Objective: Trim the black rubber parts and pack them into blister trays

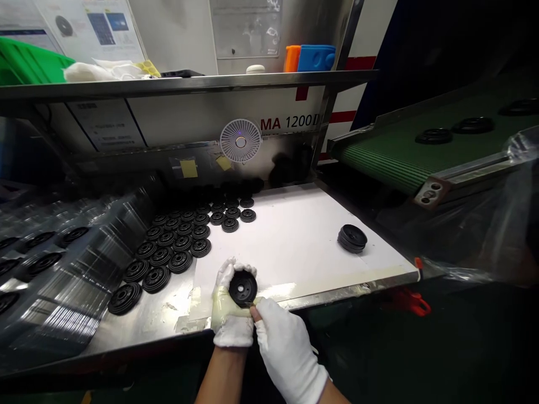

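Note:
My left hand, in a white glove with a yellowish coating, is closed around a black grooved plastic wheel with a hole in its centre. The wheel is tipped toward me above the table's front edge. My right hand, in a white glove with a bare thumb tip, pinches at the wheel's lower rim. Something thin shows between its fingers, too small to name. To the right, a short stack of black wheels rests on the white sheet.
Several rows of similar wheels lie left on the metal table. Clear plastic trays with more wheels stand beyond them. A green conveyor carries wheels at right. A white fan hangs below the shelf. Red-handled tool sits below the edge.

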The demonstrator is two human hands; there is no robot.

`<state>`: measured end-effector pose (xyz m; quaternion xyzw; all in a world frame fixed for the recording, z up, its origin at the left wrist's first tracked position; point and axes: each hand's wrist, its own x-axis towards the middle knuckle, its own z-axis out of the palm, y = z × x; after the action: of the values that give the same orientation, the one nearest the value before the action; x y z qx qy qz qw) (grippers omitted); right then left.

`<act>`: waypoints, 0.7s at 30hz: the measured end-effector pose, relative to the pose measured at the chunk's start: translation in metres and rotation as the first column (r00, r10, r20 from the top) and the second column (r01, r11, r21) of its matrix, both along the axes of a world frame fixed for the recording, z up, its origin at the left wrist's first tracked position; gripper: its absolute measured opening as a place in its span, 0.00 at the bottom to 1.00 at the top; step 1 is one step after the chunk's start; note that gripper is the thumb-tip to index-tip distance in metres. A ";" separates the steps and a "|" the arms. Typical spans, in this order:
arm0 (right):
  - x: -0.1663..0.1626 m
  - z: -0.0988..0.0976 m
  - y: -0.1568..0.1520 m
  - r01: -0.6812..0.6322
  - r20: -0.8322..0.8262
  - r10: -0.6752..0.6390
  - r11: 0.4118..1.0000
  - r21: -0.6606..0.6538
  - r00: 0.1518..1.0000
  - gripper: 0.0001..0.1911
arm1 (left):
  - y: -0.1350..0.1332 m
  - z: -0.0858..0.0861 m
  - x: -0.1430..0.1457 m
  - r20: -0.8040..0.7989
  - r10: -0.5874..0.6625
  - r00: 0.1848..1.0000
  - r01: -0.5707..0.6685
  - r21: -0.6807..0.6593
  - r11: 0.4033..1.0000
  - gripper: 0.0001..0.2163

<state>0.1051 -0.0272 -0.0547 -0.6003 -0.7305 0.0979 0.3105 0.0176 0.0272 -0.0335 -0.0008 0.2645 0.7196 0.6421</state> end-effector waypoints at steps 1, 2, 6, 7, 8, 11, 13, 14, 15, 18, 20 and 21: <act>0.001 0.001 0.000 -0.007 -0.008 0.007 1.000 -0.005 1.000 0.11 | -0.002 0.000 -0.001 -0.015 -0.014 1.000 0.014 0.003 1.000 0.07; 0.002 0.002 0.001 -0.007 -0.015 0.007 1.000 -0.015 1.000 0.11 | -0.003 0.000 -0.002 -0.028 -0.060 0.998 0.060 -0.003 0.998 0.09; 0.012 0.002 0.004 0.027 -0.004 -0.027 0.998 -0.053 1.000 0.11 | -0.007 0.000 -0.005 -0.030 -0.212 0.977 0.211 -0.023 0.977 0.12; 0.012 0.001 0.003 0.037 0.009 -0.036 0.998 -0.049 0.999 0.11 | -0.006 0.000 -0.004 -0.017 -0.198 0.980 0.198 -0.019 0.980 0.10; 0.012 0.000 0.002 0.041 0.021 -0.040 0.998 -0.043 0.999 0.11 | -0.005 -0.001 -0.003 0.005 -0.179 0.984 0.179 -0.021 0.984 0.08; 0.006 -0.003 -0.002 0.032 0.023 -0.031 0.999 -0.037 0.999 0.11 | -0.001 -0.001 0.003 0.053 -0.087 0.995 0.090 -0.067 0.994 0.02; 0.002 -0.002 -0.004 0.017 0.007 -0.017 0.999 -0.050 1.000 0.11 | -0.001 0.000 0.003 0.034 -0.027 0.999 0.029 -0.053 0.998 0.03; 0.002 -0.001 -0.004 0.012 -0.001 -0.013 0.998 -0.055 1.000 0.11 | -0.003 0.001 0.003 0.015 -0.030 0.999 0.031 -0.024 0.999 0.05; 0.003 0.000 -0.004 0.007 -0.012 -0.008 0.998 -0.063 1.000 0.11 | -0.005 0.003 0.001 -0.001 -0.066 0.998 0.066 0.001 0.998 0.08; 0.011 0.003 0.000 0.009 -0.048 -0.014 0.995 -0.096 0.999 0.11 | -0.011 0.007 -0.003 -0.029 -0.218 0.976 0.218 -0.007 0.976 0.14; 0.016 0.003 0.001 0.026 -0.047 -0.031 0.994 -0.110 0.998 0.10 | -0.012 0.007 -0.004 -0.027 -0.244 0.969 0.244 -0.032 0.969 0.13; 0.017 0.002 0.001 0.035 -0.036 -0.039 0.994 -0.108 0.999 0.10 | -0.011 0.006 -0.003 -0.022 -0.226 0.974 0.225 -0.033 0.974 0.11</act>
<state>0.1224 -0.0263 -0.0524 -0.6275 -0.7070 0.1425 0.2934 0.0143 0.0162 -0.0276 0.0289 0.2820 0.6380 0.7160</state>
